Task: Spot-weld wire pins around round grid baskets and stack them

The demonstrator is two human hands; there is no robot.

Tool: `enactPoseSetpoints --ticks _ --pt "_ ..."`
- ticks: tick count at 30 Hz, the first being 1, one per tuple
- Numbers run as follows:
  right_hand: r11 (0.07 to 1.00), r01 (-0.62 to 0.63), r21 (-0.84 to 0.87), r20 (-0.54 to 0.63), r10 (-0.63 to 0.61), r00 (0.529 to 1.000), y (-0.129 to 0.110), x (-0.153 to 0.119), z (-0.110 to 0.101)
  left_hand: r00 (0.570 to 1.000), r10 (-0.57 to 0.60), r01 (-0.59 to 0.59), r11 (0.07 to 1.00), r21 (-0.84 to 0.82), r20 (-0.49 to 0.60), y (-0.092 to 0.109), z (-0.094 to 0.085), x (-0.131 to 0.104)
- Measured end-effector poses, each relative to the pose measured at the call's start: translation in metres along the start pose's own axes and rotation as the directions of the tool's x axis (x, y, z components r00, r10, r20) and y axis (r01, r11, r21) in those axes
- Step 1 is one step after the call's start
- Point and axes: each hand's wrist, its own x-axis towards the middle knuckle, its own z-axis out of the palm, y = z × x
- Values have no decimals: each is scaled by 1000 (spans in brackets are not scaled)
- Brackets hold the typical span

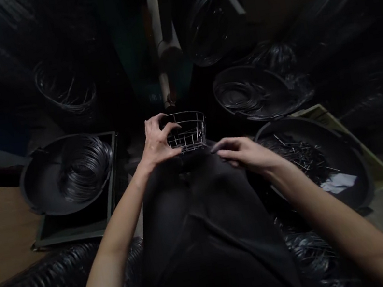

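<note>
A small round basket of thin metal wire (194,138) stands in front of me, just below the tip of a machine's upright rod (165,81). My left hand (156,142) grips the basket from its left side, the fingers bent over the rim and the thumb low at the base. Close to the basket's lower right edge, my right hand (240,152) has thumb and fingers pinched together. Whatever is between those fingertips is too small and dark to make out.
Wire rings (85,168) fill a black basin (42,183) on the left. Two more basins are at right: one (277,82) holds rings, the nearer (353,170) short wire pieces (298,152) and a white scrap (339,182). A dark apron (211,238) covers my lap.
</note>
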Motion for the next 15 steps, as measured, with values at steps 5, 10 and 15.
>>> enactPoseSetpoints --ticks 5,10,15 --pt "829 256 -498 -89 -342 936 -18 50 34 1000 6 -5 1000 -15 10 2 -7 -7" --pt "374 333 -866 118 -496 860 -19 56 45 987 -132 123 988 -95 -95 -4 -10 -15" --pt "174 297 -939 166 -526 834 -26 65 44 969 -198 170 969 -179 -149 -5 -4 -9"
